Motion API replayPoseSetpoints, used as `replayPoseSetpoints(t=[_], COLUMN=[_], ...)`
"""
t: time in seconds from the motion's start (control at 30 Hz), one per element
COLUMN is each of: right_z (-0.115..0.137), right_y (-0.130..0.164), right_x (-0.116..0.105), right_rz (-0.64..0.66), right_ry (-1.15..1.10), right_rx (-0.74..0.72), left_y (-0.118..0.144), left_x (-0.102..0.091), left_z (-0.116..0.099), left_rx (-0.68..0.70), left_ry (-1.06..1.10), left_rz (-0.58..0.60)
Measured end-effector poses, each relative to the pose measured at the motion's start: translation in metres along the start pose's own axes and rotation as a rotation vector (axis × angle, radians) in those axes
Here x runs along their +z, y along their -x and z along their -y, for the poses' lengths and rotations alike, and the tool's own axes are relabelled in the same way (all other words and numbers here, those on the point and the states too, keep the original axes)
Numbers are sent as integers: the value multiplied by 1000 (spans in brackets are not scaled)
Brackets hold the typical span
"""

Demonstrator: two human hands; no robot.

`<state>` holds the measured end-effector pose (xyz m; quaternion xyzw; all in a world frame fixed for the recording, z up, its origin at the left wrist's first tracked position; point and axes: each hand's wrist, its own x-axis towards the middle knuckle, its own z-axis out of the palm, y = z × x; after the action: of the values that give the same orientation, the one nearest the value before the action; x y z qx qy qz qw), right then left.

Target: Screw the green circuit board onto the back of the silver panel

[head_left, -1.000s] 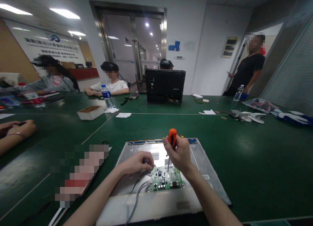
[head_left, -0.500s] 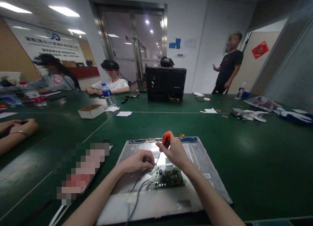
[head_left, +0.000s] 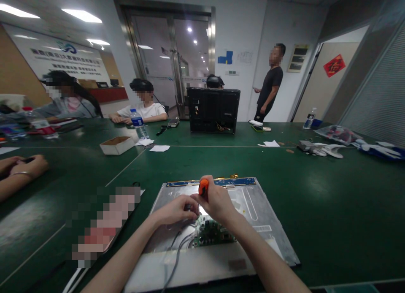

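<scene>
My right hand (head_left: 218, 200) is closed around the orange and black handle of a screwdriver (head_left: 203, 186), held over the upper left corner of a green circuit board (head_left: 210, 234). The screwdriver's tip is hidden behind my fingers. Beside that corner my left hand (head_left: 180, 208) has its fingers curled in a pinch; whatever they hold is too small or hidden. The board lies on the metal back of a flat display panel (head_left: 253, 204), which has a blue strip (head_left: 180, 184) along its far edge. Grey cables (head_left: 177, 257) run from the board's left side toward me.
Left of the panel lies a blurred-out flat object (head_left: 107, 225) with white cables. Farther off are an open cardboard box (head_left: 117, 146), a water bottle (head_left: 138, 122), a black monitor casing (head_left: 213, 111) and white gloves (head_left: 325, 149). Another person's hands (head_left: 28, 166) rest at the left; several people are around.
My right hand has moved left and slightly down with the screwdriver, closer to my left hand. My left hand stays put. The standing person has moved left.
</scene>
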<state>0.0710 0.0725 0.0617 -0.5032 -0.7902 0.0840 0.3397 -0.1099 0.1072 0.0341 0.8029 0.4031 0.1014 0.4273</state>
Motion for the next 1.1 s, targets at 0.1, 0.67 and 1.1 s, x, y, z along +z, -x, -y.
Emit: replayPoseSetpoints(t=[0.1,0.67,1.1], right_z=[1,-25,-20], right_y=[-2,2,7], right_x=[-3,3,7], right_rz=[-13,-366,-274], right_ry=[0,-458,-288], right_rx=[-18,-62,-313], left_y=[1,2,2], left_x=[1,3,0], left_z=[-2,0,-3], left_rx=[8,2,71], left_ry=[-5,31,7], left_rz=[-20,-33,-13])
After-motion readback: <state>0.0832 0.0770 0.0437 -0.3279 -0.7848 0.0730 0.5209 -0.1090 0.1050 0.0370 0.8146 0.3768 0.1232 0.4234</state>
